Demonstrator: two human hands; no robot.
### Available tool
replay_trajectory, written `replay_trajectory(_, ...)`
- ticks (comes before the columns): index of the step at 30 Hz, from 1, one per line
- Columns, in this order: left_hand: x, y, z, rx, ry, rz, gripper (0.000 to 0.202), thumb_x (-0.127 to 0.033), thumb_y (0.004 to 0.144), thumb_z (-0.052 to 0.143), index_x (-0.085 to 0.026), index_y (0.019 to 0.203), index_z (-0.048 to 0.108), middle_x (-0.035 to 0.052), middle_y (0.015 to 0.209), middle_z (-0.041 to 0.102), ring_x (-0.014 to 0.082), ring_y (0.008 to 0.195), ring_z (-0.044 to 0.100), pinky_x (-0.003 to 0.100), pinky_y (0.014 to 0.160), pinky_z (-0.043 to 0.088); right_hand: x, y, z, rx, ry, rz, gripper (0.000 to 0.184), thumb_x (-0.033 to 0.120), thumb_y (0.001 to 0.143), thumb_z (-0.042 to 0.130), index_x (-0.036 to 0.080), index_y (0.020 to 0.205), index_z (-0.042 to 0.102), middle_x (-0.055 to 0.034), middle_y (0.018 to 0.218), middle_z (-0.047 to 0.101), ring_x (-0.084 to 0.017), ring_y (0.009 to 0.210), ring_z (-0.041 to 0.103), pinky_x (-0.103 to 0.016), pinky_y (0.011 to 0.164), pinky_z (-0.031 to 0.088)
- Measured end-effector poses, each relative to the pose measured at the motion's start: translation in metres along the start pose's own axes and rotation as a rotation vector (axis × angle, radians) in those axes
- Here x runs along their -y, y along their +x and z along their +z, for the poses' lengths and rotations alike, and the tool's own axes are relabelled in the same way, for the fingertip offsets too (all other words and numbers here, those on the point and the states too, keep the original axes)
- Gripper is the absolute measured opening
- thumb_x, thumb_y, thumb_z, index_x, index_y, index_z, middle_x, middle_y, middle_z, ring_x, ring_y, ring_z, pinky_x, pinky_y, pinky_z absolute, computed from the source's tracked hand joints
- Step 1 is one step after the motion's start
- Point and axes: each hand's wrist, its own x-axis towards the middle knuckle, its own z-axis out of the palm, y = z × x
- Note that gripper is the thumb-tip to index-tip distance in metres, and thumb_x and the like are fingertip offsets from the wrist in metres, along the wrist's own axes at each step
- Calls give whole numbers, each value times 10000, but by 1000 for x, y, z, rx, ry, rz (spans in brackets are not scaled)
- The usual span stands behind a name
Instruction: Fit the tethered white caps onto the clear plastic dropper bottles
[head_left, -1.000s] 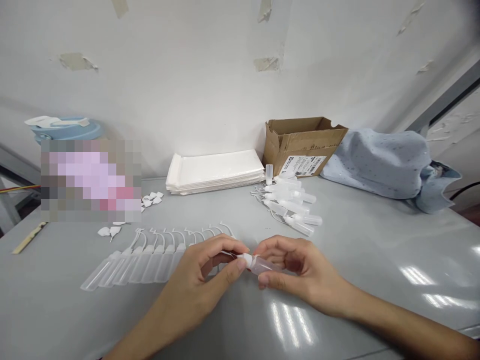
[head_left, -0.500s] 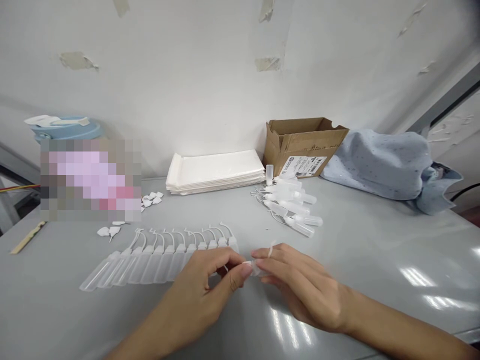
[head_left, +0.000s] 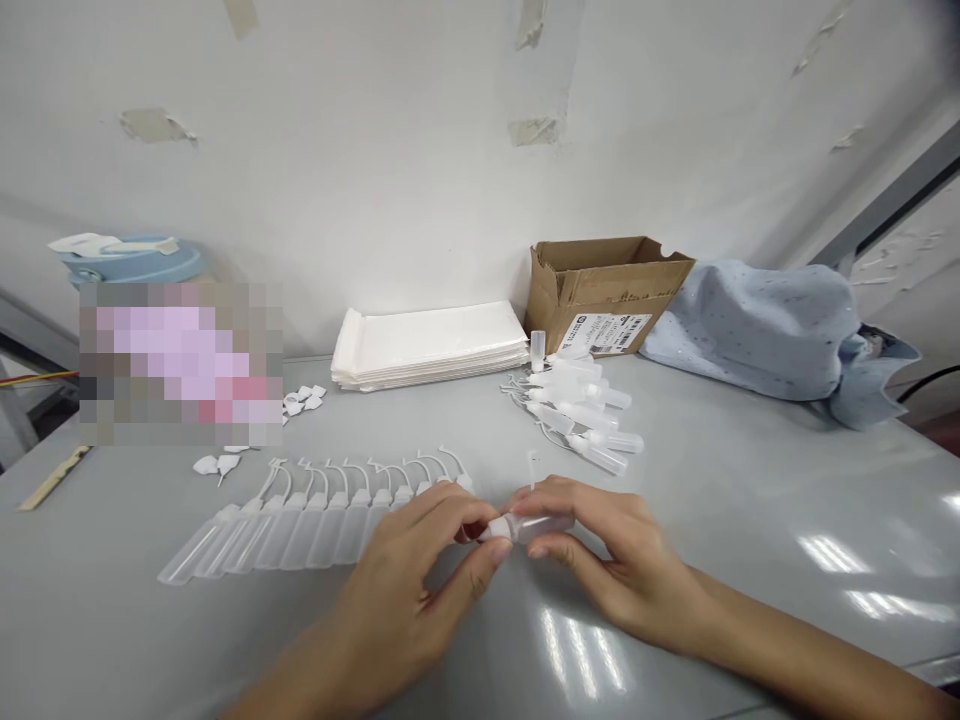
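My right hand (head_left: pixel 600 555) is closed round a small clear plastic dropper bottle (head_left: pixel 536 526), held sideways just above the grey table (head_left: pixel 750 520). My left hand (head_left: pixel 420 580) pinches the bottle's white tip end (head_left: pixel 496 527) between thumb and fingers. A thin white strap with its cap (head_left: pixel 532 465) sticks up behind my right fingers. Just left of my hands, a row of several similar bottles (head_left: pixel 300 520) lies side by side, straps pointing to the wall. A loose pile of more bottles (head_left: pixel 581 410) lies farther back, in front of a box.
An open cardboard box (head_left: pixel 607 290) stands against the wall, beside a stack of white bags (head_left: pixel 431 342). A blue cloth (head_left: pixel 772 325) lies at the right. Small white caps (head_left: pixel 300 398) are scattered at the left, near a blue container (head_left: pixel 131 255) and a wooden strip (head_left: pixel 52 478).
My hands have stayed together on the bottle and shifted only slightly. The right hand turned the bottle, so its body shows again and the cap strap now stands up behind the fingers.
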Motion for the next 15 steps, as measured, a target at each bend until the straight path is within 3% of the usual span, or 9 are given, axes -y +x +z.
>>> replay_trajectory(3,-6,0,-5,141,-105,-208,174,-314,926,430,-242,861,575,-24,773,607,132,740,566,209,580,437,-5,-2,2,6,-101,-238,319,-20,848,485,110,1138,513,-127,1008,634,-172,889,579,-309,756,511)
replay_trajectory(6,-9,0,-6,204,-115,-278,283,-370,934,393,-229,777,580,-33,706,590,127,683,555,209,556,412,-7,-2,3,28,-168,-315,360,-44,837,484,96,1169,487,-144,1017,618,-181,883,567,-309,721,511)
replay_trajectory(11,-7,1,-1,155,-47,-182,320,-323,942,390,-191,707,564,-26,638,553,116,599,524,229,567,401,-2,0,0,70,-72,-138,288,34,893,428,146,1149,497,-81,949,637,-155,816,577,-275,696,501)
replay_trajectory(15,2,0,9,0,67,73,174,-173,924,421,-173,819,560,6,708,553,136,649,498,250,590,412,-3,-1,1,114,-11,108,302,82,897,443,206,1170,483,-36,950,655,-131,806,619,-251,714,502)
